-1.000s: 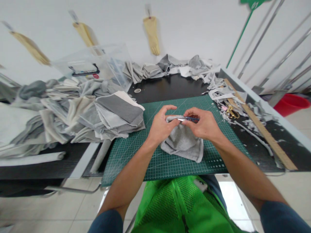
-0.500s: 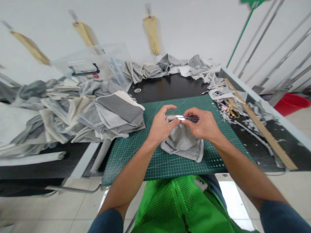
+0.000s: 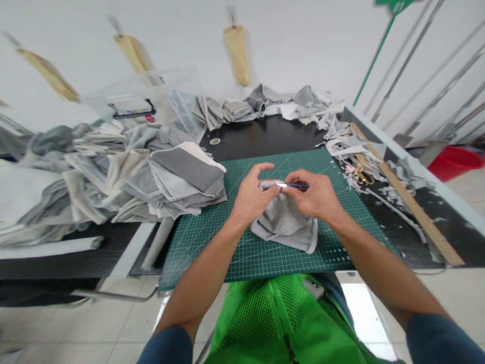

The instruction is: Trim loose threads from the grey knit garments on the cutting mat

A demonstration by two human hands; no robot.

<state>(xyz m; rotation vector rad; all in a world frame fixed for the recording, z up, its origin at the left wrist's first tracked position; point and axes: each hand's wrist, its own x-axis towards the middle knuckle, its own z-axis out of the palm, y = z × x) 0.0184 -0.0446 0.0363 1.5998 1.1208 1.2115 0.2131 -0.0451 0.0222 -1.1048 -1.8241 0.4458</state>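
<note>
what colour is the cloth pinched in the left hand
The cloth is light grey, seen in the head view.

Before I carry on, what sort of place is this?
Probably a sewing or fabric-cutting workroom: a green gridded cutting mat lies under the grey cloth being worked on, folded fabric pieces are heaped beside it, and a long wooden ruler lies among scraps.

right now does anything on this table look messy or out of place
Yes: scraps lie strewn right of the mat, with a gold tool, perhaps scissors, among them, easy to overlook.
</note>
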